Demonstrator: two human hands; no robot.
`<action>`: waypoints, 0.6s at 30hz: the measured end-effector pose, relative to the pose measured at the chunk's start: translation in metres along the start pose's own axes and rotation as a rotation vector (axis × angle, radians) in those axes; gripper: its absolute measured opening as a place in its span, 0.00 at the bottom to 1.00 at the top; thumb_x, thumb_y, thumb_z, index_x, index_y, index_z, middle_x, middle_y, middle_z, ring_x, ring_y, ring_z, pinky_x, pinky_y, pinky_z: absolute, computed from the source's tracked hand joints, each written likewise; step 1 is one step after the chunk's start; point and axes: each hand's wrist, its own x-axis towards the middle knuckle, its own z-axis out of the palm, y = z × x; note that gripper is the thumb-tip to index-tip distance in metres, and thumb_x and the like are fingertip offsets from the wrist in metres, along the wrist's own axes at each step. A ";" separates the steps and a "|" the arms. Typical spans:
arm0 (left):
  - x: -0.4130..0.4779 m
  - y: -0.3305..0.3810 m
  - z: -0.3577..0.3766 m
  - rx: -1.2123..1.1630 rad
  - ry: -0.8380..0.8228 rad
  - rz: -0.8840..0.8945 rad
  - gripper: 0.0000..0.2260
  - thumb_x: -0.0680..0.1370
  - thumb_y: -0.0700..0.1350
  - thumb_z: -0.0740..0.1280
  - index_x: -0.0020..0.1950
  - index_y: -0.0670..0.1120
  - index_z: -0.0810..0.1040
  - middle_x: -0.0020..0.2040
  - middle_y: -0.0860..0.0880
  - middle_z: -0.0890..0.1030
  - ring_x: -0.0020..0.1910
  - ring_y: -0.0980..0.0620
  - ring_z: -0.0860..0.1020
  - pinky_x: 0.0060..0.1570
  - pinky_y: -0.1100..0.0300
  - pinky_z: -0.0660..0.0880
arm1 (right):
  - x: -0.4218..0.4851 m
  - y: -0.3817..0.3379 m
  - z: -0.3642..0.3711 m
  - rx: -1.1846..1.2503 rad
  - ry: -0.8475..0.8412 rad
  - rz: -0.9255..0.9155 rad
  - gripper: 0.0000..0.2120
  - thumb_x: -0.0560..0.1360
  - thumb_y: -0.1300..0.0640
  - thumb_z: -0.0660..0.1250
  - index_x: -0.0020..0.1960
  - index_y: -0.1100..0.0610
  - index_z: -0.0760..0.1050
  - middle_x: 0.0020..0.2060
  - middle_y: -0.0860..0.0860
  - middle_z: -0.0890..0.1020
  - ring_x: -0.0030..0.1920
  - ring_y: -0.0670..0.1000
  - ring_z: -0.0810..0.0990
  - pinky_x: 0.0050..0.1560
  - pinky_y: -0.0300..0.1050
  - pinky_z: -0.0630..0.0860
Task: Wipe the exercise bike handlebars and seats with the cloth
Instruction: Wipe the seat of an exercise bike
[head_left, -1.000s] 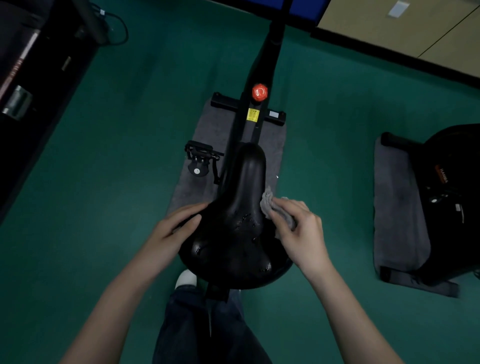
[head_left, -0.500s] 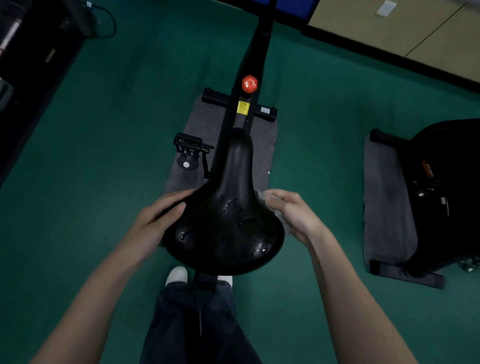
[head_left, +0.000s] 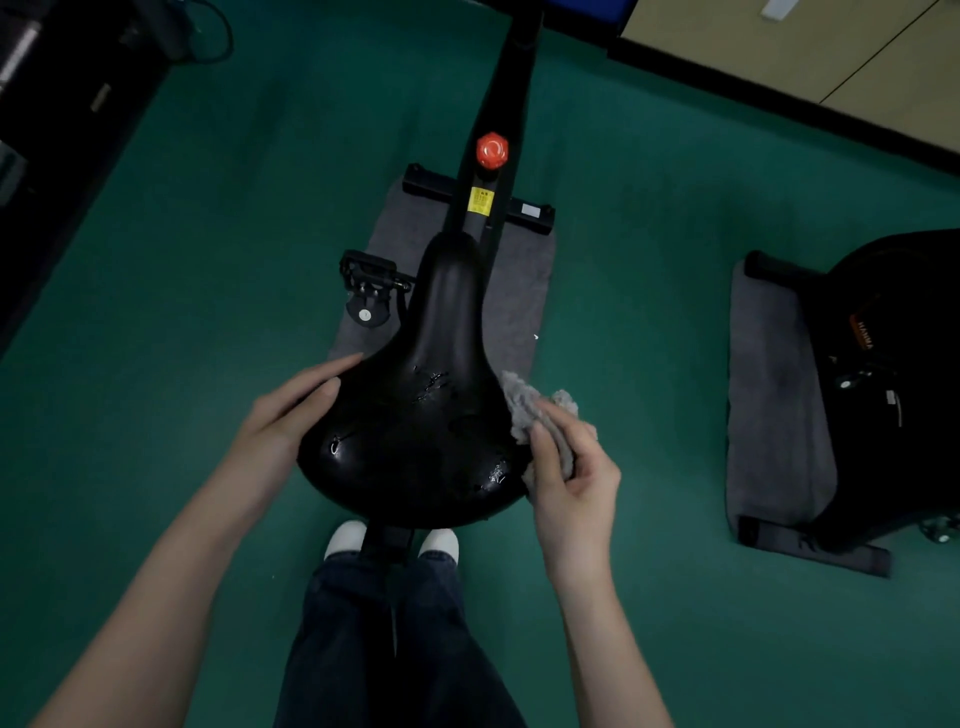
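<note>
From the head camera I look straight down onto a green floor (head_left: 182, 312). At the far left edge stands dark equipment (head_left: 57, 104), too dim for me to make out.

The left hand (head_left: 291, 410) lies with straight fingers flat against the left edge of the black bike seat (head_left: 426, 415), gripping nothing. Above it a black pedal (head_left: 371, 291) juts out on the bike's left side. The seat fills the centre, wide end towards me, with small shiny wet patches on top. Beyond its narrow nose the frame carries a red knob (head_left: 492, 149) and below it a yellow label (head_left: 480, 200) whose print is too small for me to read. The bike stands on a grey mat (head_left: 519, 291).

The grey cloth (head_left: 530, 405) is bunched against the seat's right edge, pinched in the curled fingers of the right hand (head_left: 571, 483).

At the far right a second black bike (head_left: 893, 395) stands on its own grey mat (head_left: 769, 415); it bears orange lettering (head_left: 862, 332) that I cannot read with certainty.
</note>
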 end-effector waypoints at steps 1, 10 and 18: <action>0.000 0.000 0.001 -0.006 0.015 -0.004 0.15 0.75 0.46 0.63 0.61 0.47 0.79 0.61 0.49 0.80 0.64 0.52 0.75 0.67 0.55 0.67 | -0.001 0.001 0.001 -0.016 0.023 -0.020 0.14 0.76 0.68 0.66 0.52 0.50 0.80 0.51 0.55 0.81 0.54 0.41 0.80 0.59 0.34 0.73; -0.002 -0.002 0.005 -0.047 0.050 0.007 0.12 0.79 0.42 0.61 0.58 0.50 0.80 0.57 0.53 0.82 0.60 0.56 0.78 0.55 0.70 0.73 | -0.048 0.010 0.024 -0.309 0.102 -0.493 0.12 0.74 0.69 0.66 0.56 0.62 0.80 0.53 0.52 0.83 0.58 0.49 0.77 0.59 0.49 0.76; -0.003 0.000 0.001 0.006 0.020 0.011 0.12 0.80 0.43 0.60 0.59 0.53 0.79 0.60 0.52 0.80 0.63 0.55 0.76 0.66 0.59 0.68 | -0.034 0.004 0.035 -0.391 0.243 -0.420 0.12 0.75 0.69 0.67 0.56 0.61 0.81 0.51 0.49 0.83 0.57 0.46 0.77 0.56 0.53 0.78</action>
